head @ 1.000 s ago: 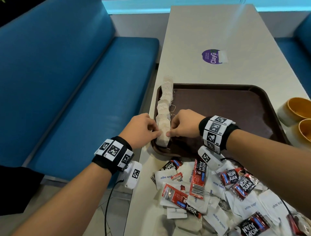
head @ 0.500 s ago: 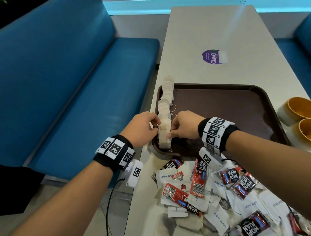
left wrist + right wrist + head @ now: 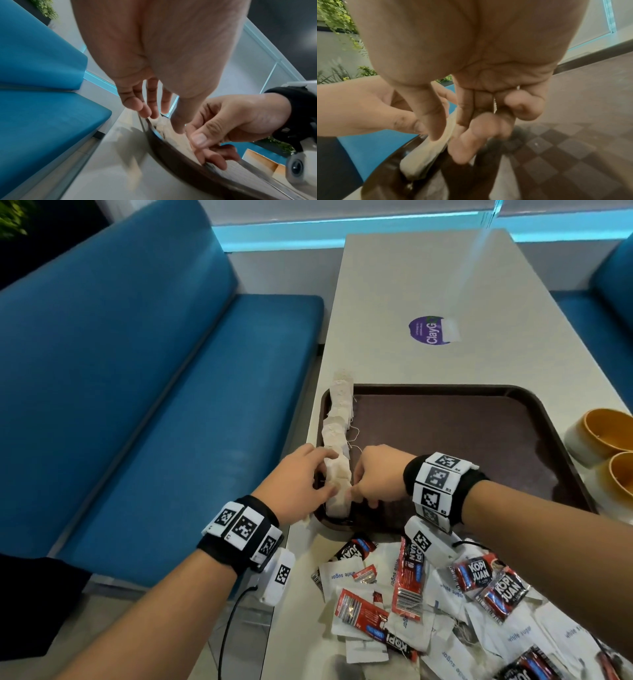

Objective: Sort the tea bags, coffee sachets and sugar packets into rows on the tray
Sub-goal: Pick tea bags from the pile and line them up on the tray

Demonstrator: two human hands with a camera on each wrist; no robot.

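Note:
A row of beige tea bags (image 3: 337,436) runs along the left edge of the brown tray (image 3: 479,440). My left hand (image 3: 323,474) lies against the row's left side with fairly straight fingers, seen also in the left wrist view (image 3: 166,121). My right hand (image 3: 356,491) pinches the nearest tea bag (image 3: 419,159) between thumb and index finger (image 3: 448,147), its other fingers curled. Red coffee sachets (image 3: 409,573) and white sugar packets (image 3: 342,575) lie mixed in a pile on the table in front of the tray.
Two orange-lined bowls (image 3: 603,436) stand right of the tray. A purple sticker (image 3: 430,330) marks the table beyond it. The tray's left rim is close to the table edge, with a blue bench (image 3: 171,405) below.
Both hands stayed at the near end of the tea bag row. The left hand's fingers have stretched out further along the row's left side; the right hand shifted slightly nearer.

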